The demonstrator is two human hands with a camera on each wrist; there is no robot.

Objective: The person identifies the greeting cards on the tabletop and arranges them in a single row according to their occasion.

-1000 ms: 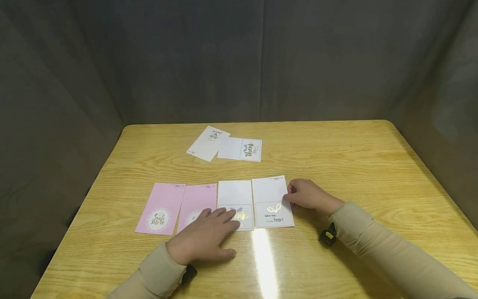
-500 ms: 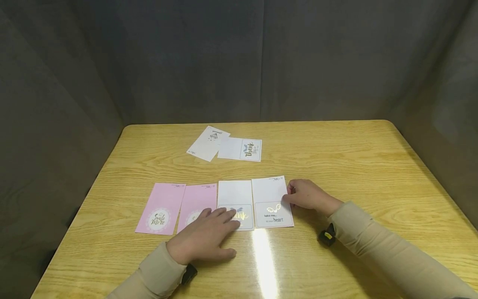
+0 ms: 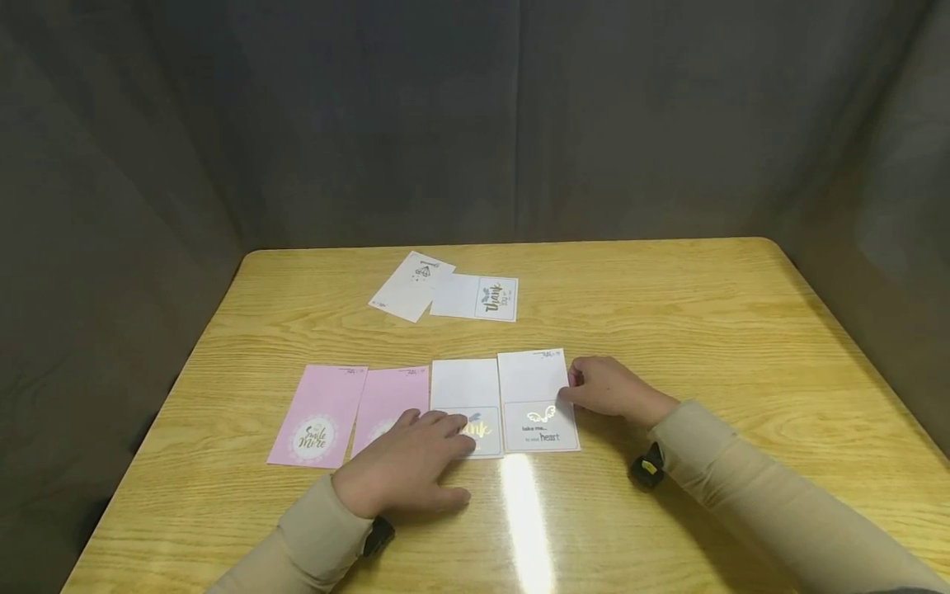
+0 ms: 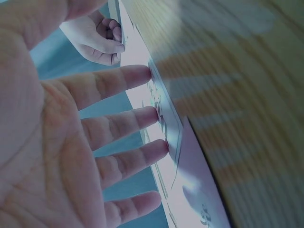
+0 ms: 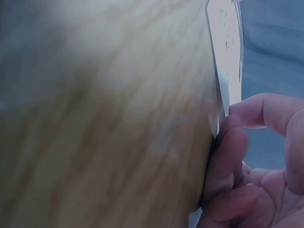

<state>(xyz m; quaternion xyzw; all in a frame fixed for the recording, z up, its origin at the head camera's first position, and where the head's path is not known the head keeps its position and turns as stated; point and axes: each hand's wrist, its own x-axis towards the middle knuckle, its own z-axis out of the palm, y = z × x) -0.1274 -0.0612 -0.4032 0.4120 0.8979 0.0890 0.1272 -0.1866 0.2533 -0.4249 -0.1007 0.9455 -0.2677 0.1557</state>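
Note:
Four fingers of my left hand [image 3: 411, 462] lie spread and straight over a white thank-you card [image 3: 465, 384], covering part of its gold print; its thumb points right over bare wood. At the row's right end, my right hand [image 3: 609, 386] pinches the right edge of a white "take me to your heart" card [image 3: 533, 379] with thumb and fingers. In the right wrist view, the thumb is on top of that card [image 5: 225, 52] and curled fingers sit at its edge. A pink card [image 3: 393, 392], partly behind my left hand, and a pink "Smile More" card [image 3: 326, 396] continue the row leftward.
Farther back on the wooden table [image 3: 668, 313] lie a tilted white card [image 3: 404, 289] with a small drawing and another white thank-you card [image 3: 454, 295], touching or overlapping. A dark curtain [image 3: 512, 124] stands behind the table. Glare streaks the front wood.
The heart card and my right hand have shifted very slightly left. My left hand stays in place on the thank-you card; the head view has moved a little.

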